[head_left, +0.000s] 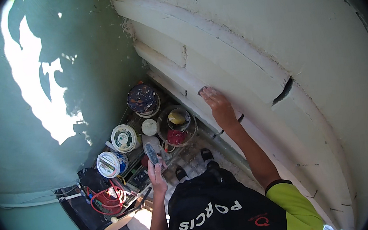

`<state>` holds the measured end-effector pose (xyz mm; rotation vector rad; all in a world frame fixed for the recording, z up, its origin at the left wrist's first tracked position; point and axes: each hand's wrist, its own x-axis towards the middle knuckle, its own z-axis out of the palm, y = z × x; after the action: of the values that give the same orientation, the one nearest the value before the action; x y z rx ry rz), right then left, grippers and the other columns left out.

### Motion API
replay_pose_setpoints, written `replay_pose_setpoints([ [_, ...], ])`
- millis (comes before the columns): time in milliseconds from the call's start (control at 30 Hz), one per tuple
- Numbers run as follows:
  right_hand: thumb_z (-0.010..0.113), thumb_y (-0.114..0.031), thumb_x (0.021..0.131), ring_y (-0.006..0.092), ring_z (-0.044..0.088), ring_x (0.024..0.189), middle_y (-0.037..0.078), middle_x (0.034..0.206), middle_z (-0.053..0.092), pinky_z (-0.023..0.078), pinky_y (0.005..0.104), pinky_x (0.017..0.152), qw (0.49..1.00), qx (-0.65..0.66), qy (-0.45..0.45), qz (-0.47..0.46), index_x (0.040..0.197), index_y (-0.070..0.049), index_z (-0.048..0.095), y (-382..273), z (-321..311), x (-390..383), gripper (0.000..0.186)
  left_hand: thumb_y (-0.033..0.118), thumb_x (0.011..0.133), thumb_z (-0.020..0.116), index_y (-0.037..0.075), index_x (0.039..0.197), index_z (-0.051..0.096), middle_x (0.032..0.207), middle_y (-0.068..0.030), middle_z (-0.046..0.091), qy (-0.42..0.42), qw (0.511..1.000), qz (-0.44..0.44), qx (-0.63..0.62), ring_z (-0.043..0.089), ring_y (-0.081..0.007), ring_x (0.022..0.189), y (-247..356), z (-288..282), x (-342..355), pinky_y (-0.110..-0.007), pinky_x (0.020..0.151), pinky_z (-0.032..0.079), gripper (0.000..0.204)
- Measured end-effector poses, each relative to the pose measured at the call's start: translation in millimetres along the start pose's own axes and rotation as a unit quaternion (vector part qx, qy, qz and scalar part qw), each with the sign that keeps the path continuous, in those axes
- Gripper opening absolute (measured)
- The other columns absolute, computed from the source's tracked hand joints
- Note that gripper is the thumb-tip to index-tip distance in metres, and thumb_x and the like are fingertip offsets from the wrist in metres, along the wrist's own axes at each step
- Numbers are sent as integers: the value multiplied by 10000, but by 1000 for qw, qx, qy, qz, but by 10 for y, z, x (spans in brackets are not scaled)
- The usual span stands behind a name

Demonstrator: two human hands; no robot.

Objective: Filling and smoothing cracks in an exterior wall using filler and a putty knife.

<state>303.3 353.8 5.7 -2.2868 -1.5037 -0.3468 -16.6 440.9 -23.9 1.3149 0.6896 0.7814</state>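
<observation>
My right hand (220, 107) is stretched out to the white wall (227, 61), its fingers pressed together. Under its fingertips a small dark flat piece (202, 90), perhaps sandpaper, lies against a raised ledge of that wall. Whitish dust covers the fingers. Lower and to the left, my left hand (157, 177) grips a long grey-blue object (151, 154) with a speckled face. Its exact kind is not clear. It points up, away from my body, in front of the buckets and tubs.
Left of my feet stand a large bucket with an inner pot (176, 118), a dark paint-splashed bucket (142, 98) and white-lidded tubs (124, 138). A red cable (108, 203) lies coiled nearby. A dark gap (283, 91) breaks the wall's ledge. The green wall (78, 49) curves at left.
</observation>
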Motion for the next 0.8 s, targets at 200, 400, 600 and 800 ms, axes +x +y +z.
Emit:
replay_pose_setpoints([
  [200,542,25,839,268,516,1329,114,1387,587,422,378,1112,1000,10,-22,11,1349,-50,585,58,-313,-525,517,271,1016,446,10,1134,521,906,-41,488,-9,1000,15,17,470,-141,816,-25,-127,-41,-291,753,397,296],
  [400,543,32,850,271,549,1300,111,1401,578,486,377,1043,998,-51,-9,20,1368,-59,575,81,-440,-873,526,269,1015,457,18,1138,517,903,-37,482,51,999,-9,-16,478,-139,815,-172,-151,-242,-288,745,400,286],
  [600,490,99,843,294,554,1291,146,1351,608,471,397,1058,999,22,37,-2,1323,-28,601,-87,150,142,509,285,1008,467,23,1153,515,901,-36,461,43,998,-23,-30,491,-145,813,-273,-119,-227,-290,731,404,303],
  [800,498,40,878,288,526,1321,147,1387,581,437,376,1098,999,28,-32,-9,1352,-7,569,-14,245,391,482,312,1025,452,21,1140,523,876,-32,514,12,999,-16,40,468,-121,795,-127,-78,-229,-275,749,397,321],
])
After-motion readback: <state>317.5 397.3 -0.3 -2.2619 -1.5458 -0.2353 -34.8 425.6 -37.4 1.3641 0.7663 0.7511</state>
